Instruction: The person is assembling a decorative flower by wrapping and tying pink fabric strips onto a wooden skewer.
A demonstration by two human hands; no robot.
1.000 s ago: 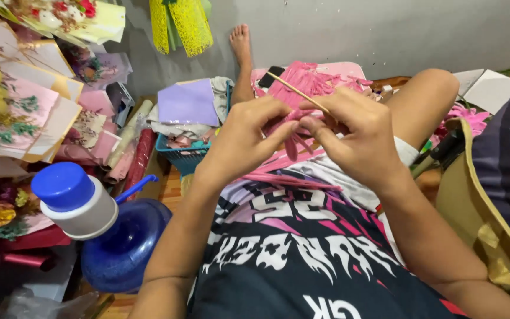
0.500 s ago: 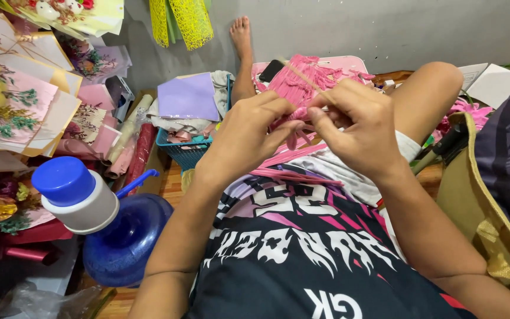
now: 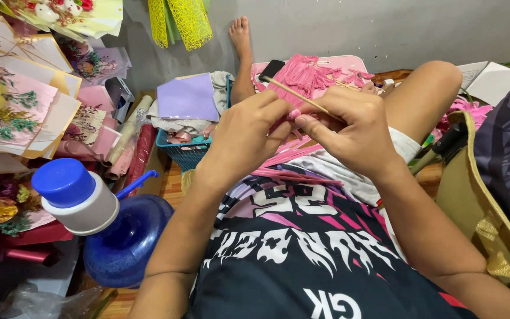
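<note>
Hands meet above the lap; left hand (image 3: pixel 249 133) and right hand (image 3: pixel 349 127) each grip the thin stick (image 3: pixel 293 97).

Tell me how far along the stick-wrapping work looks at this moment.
Done: a heap of pink fringed pieces lies on the pink board ahead. In hand: the left hand and right hand both pinch a thin wooden stick, with a small pink piece between the fingertips. Left: loose pink strips lie unused on the lap; the stick's far end is bare.

Thin wooden stick (image 3: pixel 302 97), glossy blue plastic jug (image 3: pixel 126 239), matt lilac paper (image 3: pixel 188 98)
</note>
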